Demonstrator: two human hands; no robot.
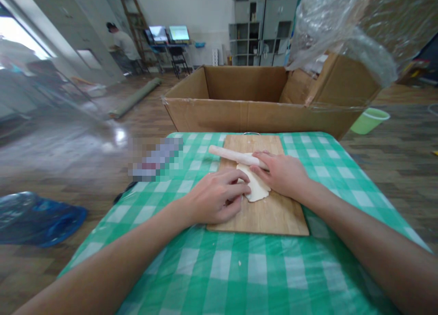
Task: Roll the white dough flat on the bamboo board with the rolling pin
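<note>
A flat, pale sheet of dough with an uneven rim lies on the wooden cutting board. Across the dough's far part rests a slim, light rolling pin, slanting with its left end farther away. My right hand closes over the pin's right end, hiding that end. Curled fingers of my left hand meet the dough's left edge; the thumb is bent below them. Part of the dough's left side is hidden behind those fingertips.
A green-and-white checked cloth covers the table. Beyond its far edge stands a large open cardboard box with plastic wrap. A blurred-out item lies at the table's left edge. A green bucket and blue plastic bag sit on the floor.
</note>
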